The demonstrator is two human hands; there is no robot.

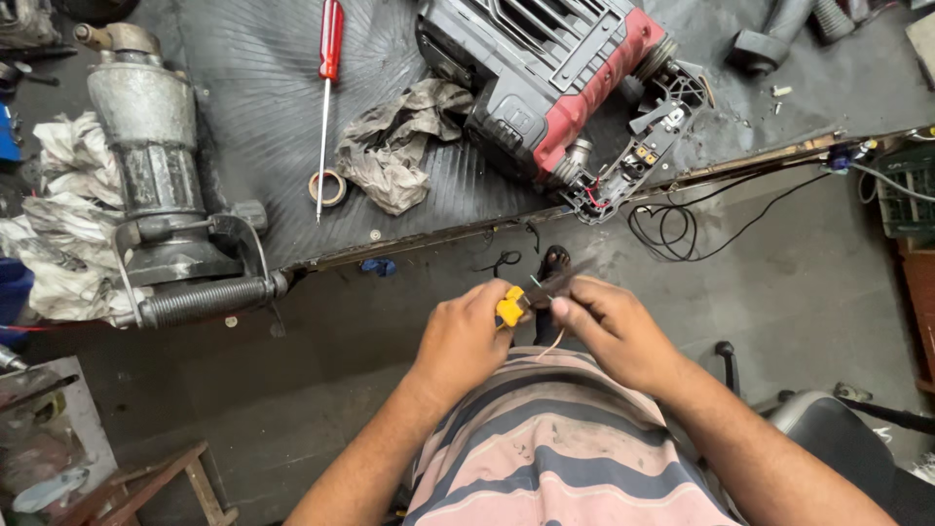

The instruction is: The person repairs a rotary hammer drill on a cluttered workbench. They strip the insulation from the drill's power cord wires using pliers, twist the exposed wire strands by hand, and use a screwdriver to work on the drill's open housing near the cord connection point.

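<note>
Left hand (466, 336) is closed around a small yellow-handled hand tool (510, 307), fingers curled over the grip, over the lap just above the striped pink-and-grey shirt (555, 448). Right hand (614, 326) pinches a thin pale wire (553, 343) between thumb and forefinger, right at the tool's dark nose; wire end loops down toward the shirt. Hands nearly touching, tool between them. Whether the tool's nose is clamped on the wire: cannot tell.

Ahead, a dark ribbed rubber mat (243, 88) on the bench carries a red-and-grey power tool housing (555, 78) lying open, wires exposed at its lower end. Left of it a crumpled grey rag (394, 146), then a long red-handled screwdriver (328, 88) with a small tape ring (326, 187) just beside its tip. Far left, a big grey metal motor unit (156, 166) on white rags.
</note>
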